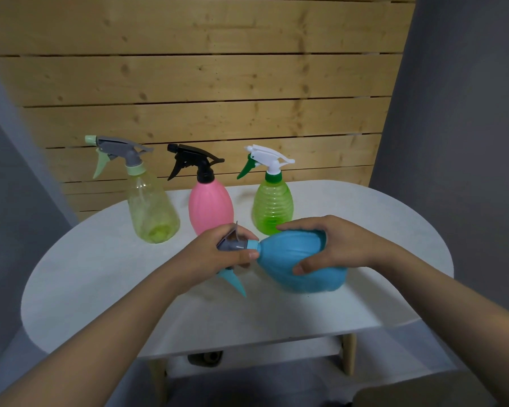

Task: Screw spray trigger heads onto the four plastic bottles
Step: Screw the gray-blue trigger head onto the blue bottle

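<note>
- Four spray bottles are in view: three stand upright in a row at the back of the white desk (100,274), and one is held by both hands nearer the camera.
- The blue bottle (294,259) is tipped on its side, neck to the left, its base low over the desk; whether it touches the top cannot be told.
- The right hand (335,245) grips the body of the blue bottle, thumb curled across its near side and the other fingers wrapped over the far side.
- The left hand (218,254) holds the grey-and-blue trigger head (235,245) at the bottle's neck, its fingers curled round the grey part and the thumb pressed beside the blue collar.
- The blue trigger lever (235,284) points down out of the left hand toward the desk.
- At the back left stands the pale yellow clear bottle (153,210) with a grey and mint head on it.
- In the middle is the pink bottle (209,204) with a black head, just behind the left hand.
- To the right is the green ribbed bottle (272,207) with a white and dark green head, near the right hand's fingertips.
- Behind the desk runs a wall of pale wooden slats (203,83).
</note>
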`<act>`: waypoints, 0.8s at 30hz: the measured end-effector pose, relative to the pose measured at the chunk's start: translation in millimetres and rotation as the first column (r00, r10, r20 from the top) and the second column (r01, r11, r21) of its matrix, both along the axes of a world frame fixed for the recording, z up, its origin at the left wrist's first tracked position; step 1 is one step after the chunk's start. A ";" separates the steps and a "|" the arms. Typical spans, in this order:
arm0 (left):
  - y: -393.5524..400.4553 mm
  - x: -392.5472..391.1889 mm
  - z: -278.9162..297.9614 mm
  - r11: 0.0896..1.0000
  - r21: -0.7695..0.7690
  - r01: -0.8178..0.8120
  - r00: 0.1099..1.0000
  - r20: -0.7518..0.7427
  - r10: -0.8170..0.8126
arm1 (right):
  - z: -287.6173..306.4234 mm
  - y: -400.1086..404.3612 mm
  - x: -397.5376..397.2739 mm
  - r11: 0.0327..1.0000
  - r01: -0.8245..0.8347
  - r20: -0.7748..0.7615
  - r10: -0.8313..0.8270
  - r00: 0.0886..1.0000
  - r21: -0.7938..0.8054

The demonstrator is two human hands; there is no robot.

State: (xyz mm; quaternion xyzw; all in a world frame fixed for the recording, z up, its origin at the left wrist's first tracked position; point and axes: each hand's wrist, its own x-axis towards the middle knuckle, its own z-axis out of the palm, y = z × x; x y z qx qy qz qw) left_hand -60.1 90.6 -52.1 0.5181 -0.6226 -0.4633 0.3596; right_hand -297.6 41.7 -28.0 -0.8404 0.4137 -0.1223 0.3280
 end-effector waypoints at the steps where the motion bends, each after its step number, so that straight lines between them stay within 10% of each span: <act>1: -0.1 -0.4 1.0 1.000 0.015 0.009 1.000 -0.009 -0.008 | 0.3 -0.9 0.2 0.999 -0.003 0.011 0.002 1.000 0.048; 10: -1.8 0.9 -3.7 0.988 0.148 -0.050 0.997 -0.055 0.059 | -3.1 -6.7 2.5 0.927 -0.029 0.223 -0.059 0.973 0.373; 24: -12.4 16.5 -10.2 0.926 0.252 -0.280 0.918 -0.212 0.335 | -11.3 -15.3 -7.6 0.895 0.020 0.479 -0.257 0.840 0.445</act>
